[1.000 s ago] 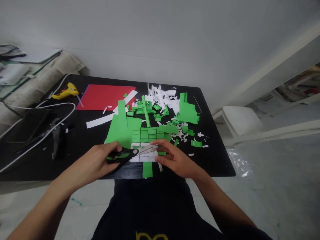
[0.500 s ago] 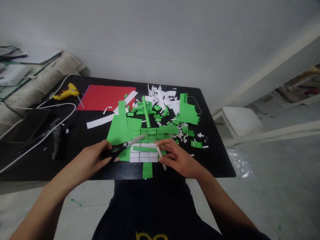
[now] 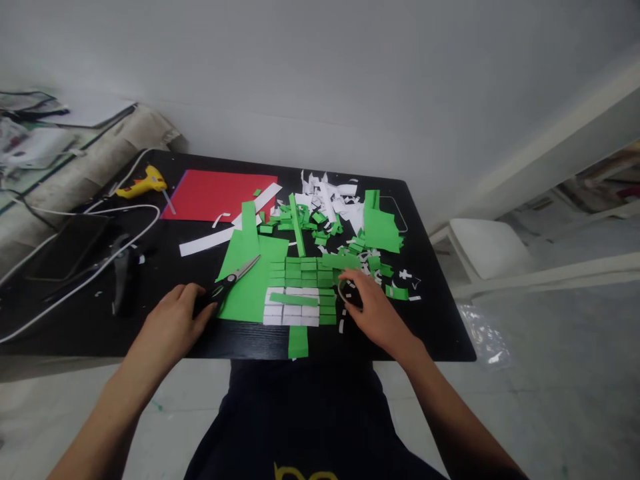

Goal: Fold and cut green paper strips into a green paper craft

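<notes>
My left hand [image 3: 180,317] is closed around the dark handles of a pair of scissors [image 3: 231,280], whose blades point up and right over a green paper sheet [image 3: 241,300]. In my right hand [image 3: 373,303], thumb and fingers pinch a narrow white paper strip [image 3: 342,291] that bows to the left. Between the hands lies a grid of folded green pieces [image 3: 293,273] and white pieces [image 3: 291,311]. A loose green strip [image 3: 294,300] rests across the white part, and a green tab [image 3: 299,342] sits below it.
White scraps [image 3: 327,193] and cut green pieces [image 3: 383,230] heap behind the grid. A red sheet [image 3: 220,193] lies at the back left. A yellow glue gun [image 3: 147,183], a white cable [image 3: 137,233] and a dark phone-like slab [image 3: 67,247] occupy the black table's left side.
The scissors have moved down and left, away from the grid, with my left hand. My right hand has shifted right and up, and the white strip in it is now bent.
</notes>
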Tool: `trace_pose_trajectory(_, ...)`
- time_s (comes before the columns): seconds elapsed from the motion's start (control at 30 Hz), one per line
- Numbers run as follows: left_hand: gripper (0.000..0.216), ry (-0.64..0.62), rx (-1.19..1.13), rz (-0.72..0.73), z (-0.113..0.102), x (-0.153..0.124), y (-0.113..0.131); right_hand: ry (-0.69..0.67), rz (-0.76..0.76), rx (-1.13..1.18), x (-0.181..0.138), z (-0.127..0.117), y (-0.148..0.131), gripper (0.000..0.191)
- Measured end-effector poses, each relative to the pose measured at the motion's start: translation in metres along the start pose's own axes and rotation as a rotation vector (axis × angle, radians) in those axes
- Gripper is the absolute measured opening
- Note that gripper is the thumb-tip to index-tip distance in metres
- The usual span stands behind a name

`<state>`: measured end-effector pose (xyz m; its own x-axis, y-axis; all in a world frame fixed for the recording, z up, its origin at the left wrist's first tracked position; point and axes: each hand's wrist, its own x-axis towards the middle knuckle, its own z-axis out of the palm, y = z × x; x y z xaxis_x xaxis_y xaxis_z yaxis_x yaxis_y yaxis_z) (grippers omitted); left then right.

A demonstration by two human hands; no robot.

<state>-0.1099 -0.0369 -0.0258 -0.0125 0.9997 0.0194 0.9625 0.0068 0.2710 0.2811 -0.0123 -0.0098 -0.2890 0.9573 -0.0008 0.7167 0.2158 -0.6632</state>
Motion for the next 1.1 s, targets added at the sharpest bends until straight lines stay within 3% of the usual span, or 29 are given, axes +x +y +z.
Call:
trace_pose_trajectory(0.1,0.033,0.023,-0.01,0.01,-0.001,0.001,-0.001,0.077,-0.04,0.115,0.001,0.001,-0.011,0.041)
trace_pose_trajectory(0.2,0.029,0.019,-0.082,0.02,-0.007,0.002,-0.001,0.097,-0.057,0.439,0.0,0.002,-0.029,0.028)
trace_pose_trajectory(0.33,0.027,0.118,-0.214,-0.001,-0.019,-0.002,0.024,-0.216,0.048,1.059,-0.003,0.011,-0.051,0.041)
trace_pose_trajectory(0.47,0.026,0.039,-0.663,0.057,-0.018,-0.01,0.077,-0.389,0.1,1.29,-0.005,0.028,-0.065,0.053)
trace_pose_trajectory(0.63,0.03,-0.029,-1.088,-0.056,-0.006,-0.013,0.122,-0.427,0.121,1.309,-0.005,0.038,-0.071,0.059)
trace_pose_trajectory(0.9,0.024,-0.045,-1.131,-0.083,-0.003,-0.01,0.126,-0.421,0.127,1.208,-0.005,0.04,-0.07,0.061)
trace_pose_trajectory(0.97,0.024,-0.073,-1.128,-0.08,-0.002,-0.012,0.123,-0.349,0.086,1.047,-0.002,0.041,-0.072,0.053)
trace_pose_trajectory(1.1,0.025,-0.082,-1.143,-0.131,-0.001,-0.015,0.111,-0.069,-0.056,0.581,0.01,0.046,-0.072,0.049)
